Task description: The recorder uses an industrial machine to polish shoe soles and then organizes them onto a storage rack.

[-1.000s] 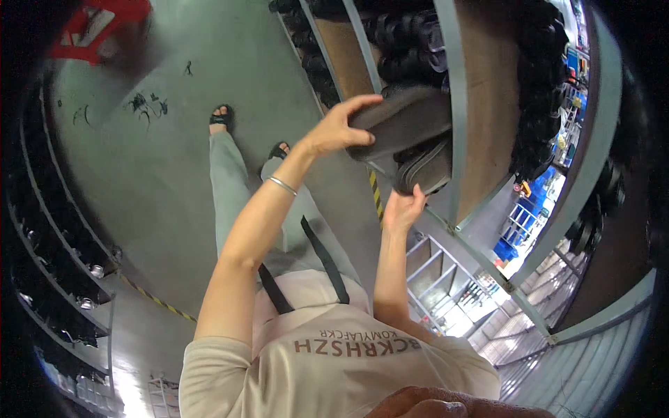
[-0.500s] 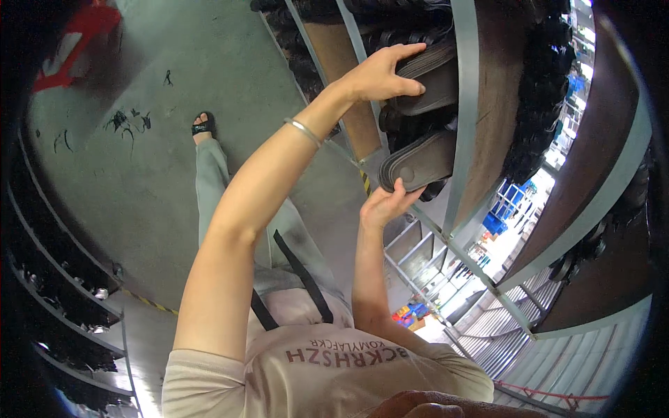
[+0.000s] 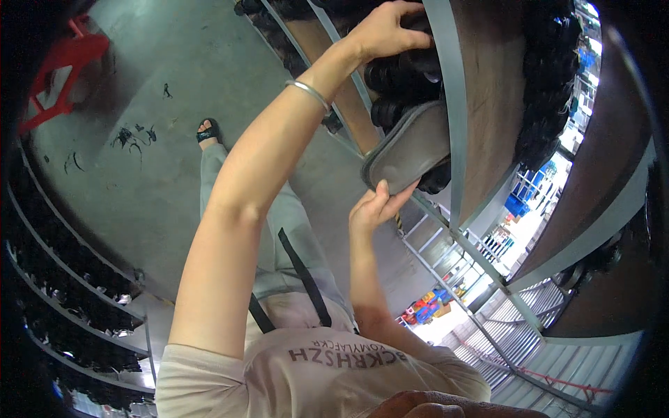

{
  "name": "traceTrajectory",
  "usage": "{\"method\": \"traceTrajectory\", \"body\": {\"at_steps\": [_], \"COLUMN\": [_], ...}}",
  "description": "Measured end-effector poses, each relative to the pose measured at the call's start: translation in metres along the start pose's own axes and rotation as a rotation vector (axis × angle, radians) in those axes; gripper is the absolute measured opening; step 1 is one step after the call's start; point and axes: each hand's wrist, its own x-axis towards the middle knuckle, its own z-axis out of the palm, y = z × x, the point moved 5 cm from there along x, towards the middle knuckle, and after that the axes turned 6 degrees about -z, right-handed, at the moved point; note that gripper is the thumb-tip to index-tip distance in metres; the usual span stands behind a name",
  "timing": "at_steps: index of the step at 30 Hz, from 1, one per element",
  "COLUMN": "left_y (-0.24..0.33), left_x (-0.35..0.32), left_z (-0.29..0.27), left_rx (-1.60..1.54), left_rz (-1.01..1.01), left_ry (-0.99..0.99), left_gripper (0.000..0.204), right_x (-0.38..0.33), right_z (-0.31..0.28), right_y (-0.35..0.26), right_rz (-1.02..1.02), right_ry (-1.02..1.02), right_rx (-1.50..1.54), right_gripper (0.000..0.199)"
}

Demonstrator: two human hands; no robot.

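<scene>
Thumb under its rounded near end, my right hand [image 3: 376,207] grips a stack of grey shoe soles [image 3: 411,153]. The soles are flat and layered, and their far end goes in behind the grey rack post. Farther up, my left hand [image 3: 391,29] reaches into the rack with thumb and fingers spread apart. Its fingertips meet the post's edge, beside dark pieces on the shelf, and what they touch there is hard to see. Black rolled-looking pieces [image 3: 401,80] lie between my two hands.
The rack's grey post [image 3: 449,104] stands close to both hands. More shelves with black pieces [image 3: 547,90] are at the right. A curved-looking rack [image 3: 77,292] fills the left edge. A red stool [image 3: 66,66] and black scraps [image 3: 132,136] are on the floor.
My left hand has moved up and deeper into the rack; the sole stack that was beside it no longer shows. The soles in my right hand have tilted and shifted slightly left.
</scene>
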Motion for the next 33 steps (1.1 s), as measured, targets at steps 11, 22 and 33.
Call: {"method": "traceTrajectory", "body": {"at_steps": [11, 22, 33], "left_y": [0.014, 0.025, -0.103], "left_x": [0.026, 0.012, -0.195], "left_z": [0.002, -0.001, -0.129], "left_rx": [0.108, 0.331, -0.020], "left_rz": [0.021, 0.122, -0.476], "left_ry": [0.155, 0.217, 0.425], "left_gripper": [0.040, 0.046, 0.039], "right_x": [0.123, 0.146, 0.110], "right_z": [0.081, 0.094, 0.097], "right_y": [0.005, 0.006, 0.014], "right_rz": [0.146, 0.257, 0.374], "right_ry": [-0.019, -0.087, -0.018], "right_rx": [0.562, 0.648, 0.590], "right_gripper": [0.044, 0.044, 0.069]}}
